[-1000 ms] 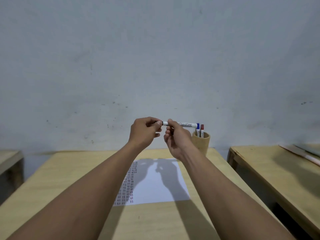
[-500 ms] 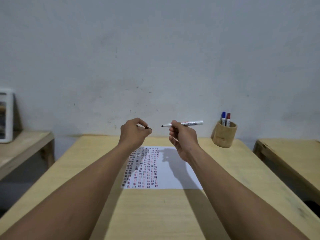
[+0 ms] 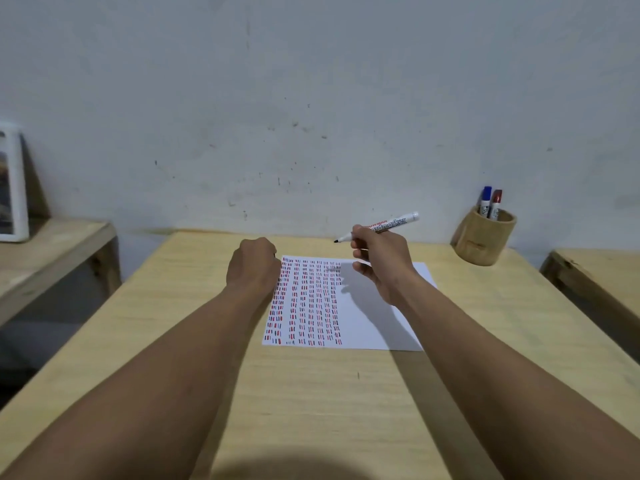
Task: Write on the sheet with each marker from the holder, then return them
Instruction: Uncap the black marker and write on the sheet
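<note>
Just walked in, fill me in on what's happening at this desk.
A person is working through markers at a wooden table. The right hand holds an uncapped black marker, tip raised above the sheet, which is already filled with rows of short red, blue and black marks. The left hand is fisted by the sheet's left edge. Blue and red markers stand in the holder.

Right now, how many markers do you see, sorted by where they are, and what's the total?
In the right hand, uncapped black-tipped marker: 1
In the wooden holder, blue-capped marker: 1
In the wooden holder, red-capped marker: 1
Total: 3
</note>
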Tool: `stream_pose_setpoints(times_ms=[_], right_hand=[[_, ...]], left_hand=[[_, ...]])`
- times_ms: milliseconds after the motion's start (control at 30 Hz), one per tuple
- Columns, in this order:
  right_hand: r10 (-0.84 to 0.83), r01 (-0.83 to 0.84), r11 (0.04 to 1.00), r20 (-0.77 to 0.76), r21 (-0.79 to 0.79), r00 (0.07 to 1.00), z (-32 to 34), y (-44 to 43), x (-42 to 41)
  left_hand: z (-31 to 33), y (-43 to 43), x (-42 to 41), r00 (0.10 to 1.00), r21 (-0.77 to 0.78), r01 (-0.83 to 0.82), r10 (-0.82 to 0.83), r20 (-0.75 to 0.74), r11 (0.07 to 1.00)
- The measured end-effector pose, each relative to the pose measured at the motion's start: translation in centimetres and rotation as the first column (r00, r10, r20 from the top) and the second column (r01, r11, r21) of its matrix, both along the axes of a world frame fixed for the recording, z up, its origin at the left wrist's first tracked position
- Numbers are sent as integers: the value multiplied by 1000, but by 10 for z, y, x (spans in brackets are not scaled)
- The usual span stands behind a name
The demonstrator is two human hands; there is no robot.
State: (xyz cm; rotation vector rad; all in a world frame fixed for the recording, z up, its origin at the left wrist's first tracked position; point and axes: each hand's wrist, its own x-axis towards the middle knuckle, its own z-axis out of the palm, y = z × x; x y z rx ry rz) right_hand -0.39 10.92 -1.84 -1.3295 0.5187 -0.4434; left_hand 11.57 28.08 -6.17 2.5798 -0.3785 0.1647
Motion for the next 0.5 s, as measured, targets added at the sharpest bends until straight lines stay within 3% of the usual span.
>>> stream_pose_setpoints(times_ms=[200, 367, 500], right_hand=[[-2, 3, 997, 6, -83, 1000, -7, -4, 0], [-47, 36, 957, -32, -286, 998, -17, -7, -2], [-39, 2, 915, -83, -403, 996, -31, -5, -2]], left_hand=[[-1, 4, -7, 1000, -48, -6, 6, 5, 999], [-5, 23, -29, 999, -46, 12, -10, 45, 999], [-18, 42, -33, 997, 89, 82, -83, 6, 993]])
